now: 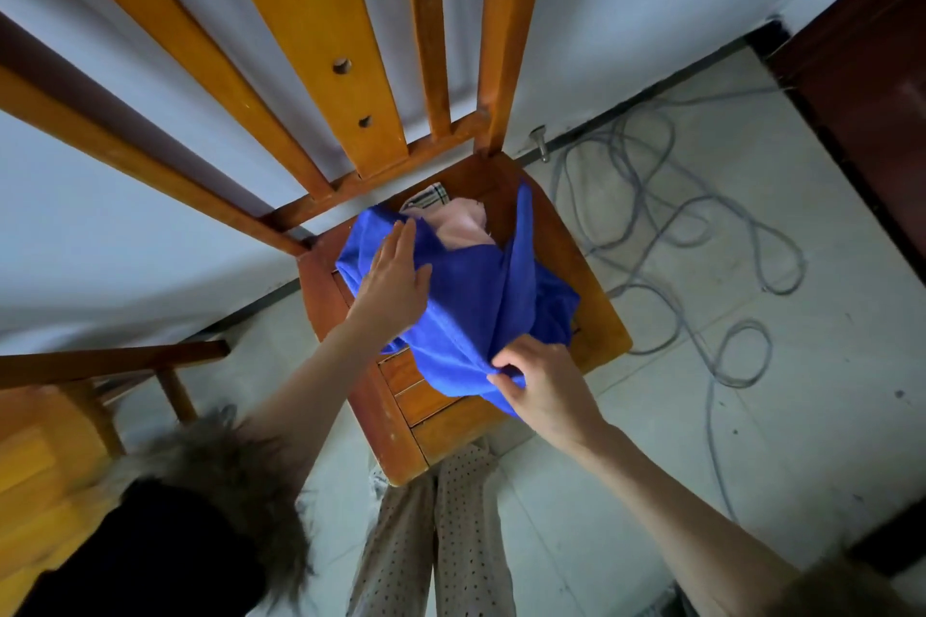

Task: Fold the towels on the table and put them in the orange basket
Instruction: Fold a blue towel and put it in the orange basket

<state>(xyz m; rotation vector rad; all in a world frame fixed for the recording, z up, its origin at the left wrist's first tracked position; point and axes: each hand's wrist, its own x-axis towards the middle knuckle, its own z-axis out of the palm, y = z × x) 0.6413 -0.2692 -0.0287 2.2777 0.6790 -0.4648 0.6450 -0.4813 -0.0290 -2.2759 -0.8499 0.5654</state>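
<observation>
We see a blue towel bunched on the seat of a wooden chair, partly covering a pink towel and a checked cloth behind it. Our left hand lies flat on the blue towel, fingers spread. Our right hand pinches the towel's near edge in its grip. Grey cables loop across the floor; no basket is clearly visible.
</observation>
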